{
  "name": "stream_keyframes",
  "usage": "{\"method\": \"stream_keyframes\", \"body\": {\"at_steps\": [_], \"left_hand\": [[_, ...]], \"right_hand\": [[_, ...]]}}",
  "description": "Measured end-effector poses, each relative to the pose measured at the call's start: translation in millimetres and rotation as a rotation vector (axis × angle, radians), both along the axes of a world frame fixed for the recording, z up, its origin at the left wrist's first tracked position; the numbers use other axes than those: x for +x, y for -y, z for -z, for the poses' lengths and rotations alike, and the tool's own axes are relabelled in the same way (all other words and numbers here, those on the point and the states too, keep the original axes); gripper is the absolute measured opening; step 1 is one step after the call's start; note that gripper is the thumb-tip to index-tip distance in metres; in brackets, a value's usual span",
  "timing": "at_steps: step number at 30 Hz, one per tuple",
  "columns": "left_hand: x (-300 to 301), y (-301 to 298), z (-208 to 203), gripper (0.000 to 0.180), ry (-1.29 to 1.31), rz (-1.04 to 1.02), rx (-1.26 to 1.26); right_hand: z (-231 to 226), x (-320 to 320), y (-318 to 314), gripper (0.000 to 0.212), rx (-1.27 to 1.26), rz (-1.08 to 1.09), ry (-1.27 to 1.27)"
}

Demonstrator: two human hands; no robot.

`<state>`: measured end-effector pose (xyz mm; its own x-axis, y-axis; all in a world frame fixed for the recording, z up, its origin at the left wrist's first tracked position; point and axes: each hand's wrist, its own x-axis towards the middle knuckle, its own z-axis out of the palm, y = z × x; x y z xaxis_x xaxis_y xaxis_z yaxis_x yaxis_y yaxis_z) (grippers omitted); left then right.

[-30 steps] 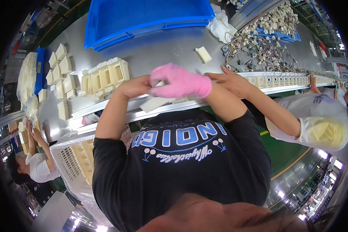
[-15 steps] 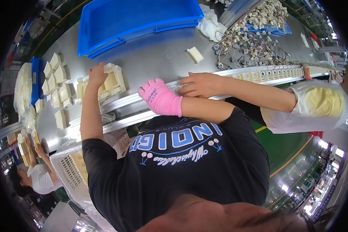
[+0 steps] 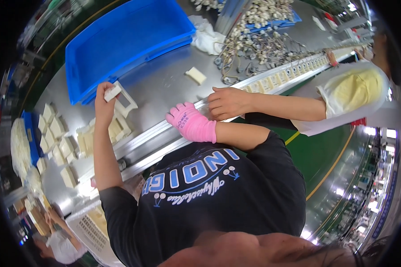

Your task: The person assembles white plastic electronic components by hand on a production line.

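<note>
Left hand (image 3: 106, 96) grips a cream frame (image 3: 127, 95) (gloved right hand (image 3: 182, 116) looks empty, fingers spread), though a loose hold could drop it.

Ahead of you, a shiny metal table (image 3: 176, 62). To your right, green floor (image 3: 318, 147) crossed by a yellow line (image 3: 331, 165); farther out, bright white lights (image 3: 369, 131), surroundings too small to tell.

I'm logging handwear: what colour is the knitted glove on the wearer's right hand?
Pink knitted glove with dark printing; best seen in the head view.
</note>
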<state>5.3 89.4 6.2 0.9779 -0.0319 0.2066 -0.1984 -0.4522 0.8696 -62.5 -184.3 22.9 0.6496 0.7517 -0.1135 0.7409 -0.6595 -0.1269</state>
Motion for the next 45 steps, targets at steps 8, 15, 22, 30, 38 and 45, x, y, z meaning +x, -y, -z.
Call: {"method": "stream_keyframes", "body": {"at_steps": [8,15,22,30,38,45], "left_hand": [[-1,85,-8,0.031,-0.208,-0.025,-0.509],[-4,96,3,0.020,-0.450,0.003,-0.585],[-11,90,9,0.019,-0.476,-0.010,-0.595],[-7,102,12,0.018,-0.537,-0.090,-0.628],[-19,106,32,0.017,-0.578,-0.207,-0.643],[-17,114,44,0.015,-0.592,-0.251,-0.647]], "right_hand": [[-3,14,80,0.036,-0.101,0.235,0.091],[4,35,165,0.041,-0.206,0.535,0.272],[8,63,215,0.027,-0.258,0.808,0.391],[14,120,104,0.043,-0.035,0.685,-0.055],[46,144,58,0.051,-0.268,0.441,-0.302],[102,142,67,0.032,-0.004,0.458,0.011]]}}
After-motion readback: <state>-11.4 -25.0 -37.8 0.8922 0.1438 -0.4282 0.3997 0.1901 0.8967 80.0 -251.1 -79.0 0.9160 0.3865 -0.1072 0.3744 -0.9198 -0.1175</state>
